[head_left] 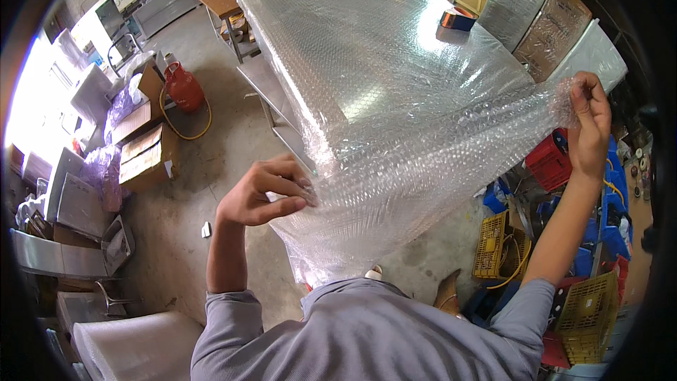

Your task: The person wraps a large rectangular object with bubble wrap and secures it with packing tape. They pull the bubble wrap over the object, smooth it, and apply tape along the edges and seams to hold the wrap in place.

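A sheet of clear bubble wrap (416, 176) stretches between my two hands and hangs down in front of my body. My left hand (264, 194) pinches its left edge between thumb and fingers. At the far right, my raised right hand (591, 116) grips the opposite corner. Beyond the sheet lies a large flat panel (352, 42) covered in bubble wrap, its near edge behind the sheet I hold. A roll of tape (458, 19) rests on the panel near its far right side.
A metal table (271, 88) shows under the panel's left side. Left on the floor are a red gas cylinder (185, 88) and a cardboard box (147, 159). A bubble wrap roll (137, 346) lies at lower left. Yellow crates (585, 317) and blue bins stand at right.
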The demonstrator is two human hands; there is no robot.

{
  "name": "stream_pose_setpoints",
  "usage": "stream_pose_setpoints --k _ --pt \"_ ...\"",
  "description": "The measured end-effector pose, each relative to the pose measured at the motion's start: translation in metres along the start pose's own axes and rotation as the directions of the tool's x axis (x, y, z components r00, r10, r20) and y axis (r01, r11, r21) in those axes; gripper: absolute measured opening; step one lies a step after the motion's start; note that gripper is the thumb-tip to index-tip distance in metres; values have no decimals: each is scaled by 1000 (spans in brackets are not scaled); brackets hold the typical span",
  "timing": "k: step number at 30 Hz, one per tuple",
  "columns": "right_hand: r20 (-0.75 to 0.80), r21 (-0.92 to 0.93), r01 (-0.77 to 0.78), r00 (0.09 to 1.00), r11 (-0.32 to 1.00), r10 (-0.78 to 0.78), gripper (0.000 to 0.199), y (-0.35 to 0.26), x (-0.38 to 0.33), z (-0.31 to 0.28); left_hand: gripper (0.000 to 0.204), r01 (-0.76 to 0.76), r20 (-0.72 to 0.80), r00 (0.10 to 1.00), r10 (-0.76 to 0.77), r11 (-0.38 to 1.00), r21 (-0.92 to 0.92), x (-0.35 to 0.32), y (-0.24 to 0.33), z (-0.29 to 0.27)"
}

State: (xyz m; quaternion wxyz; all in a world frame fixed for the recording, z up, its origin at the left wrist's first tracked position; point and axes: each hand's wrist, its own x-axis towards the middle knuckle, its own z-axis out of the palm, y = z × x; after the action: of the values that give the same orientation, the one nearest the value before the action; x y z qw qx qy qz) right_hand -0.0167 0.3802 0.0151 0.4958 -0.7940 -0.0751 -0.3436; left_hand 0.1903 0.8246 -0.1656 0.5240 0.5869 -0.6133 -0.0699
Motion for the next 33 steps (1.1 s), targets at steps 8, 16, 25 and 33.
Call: stream_pose_setpoints --k 8,16,25,33 --pt "-371 82 -12 928 997 42 15 33 -52 35 8 306 -391 882 -263 951 49 -26 31 14" --pt "-532 -77 -116 845 990 58 12 77 -69 98 8 519 -737 616 -279 848 112 -43 31 43" --pt "-531 239 -146 808 960 255 7 115 -80 156 22 479 -886 462 -34 851 217 -70 7 45" --pt "-654 9 -129 749 992 103 12 167 -114 180 26 551 -609 738 -292 781 293 -76 14 18"
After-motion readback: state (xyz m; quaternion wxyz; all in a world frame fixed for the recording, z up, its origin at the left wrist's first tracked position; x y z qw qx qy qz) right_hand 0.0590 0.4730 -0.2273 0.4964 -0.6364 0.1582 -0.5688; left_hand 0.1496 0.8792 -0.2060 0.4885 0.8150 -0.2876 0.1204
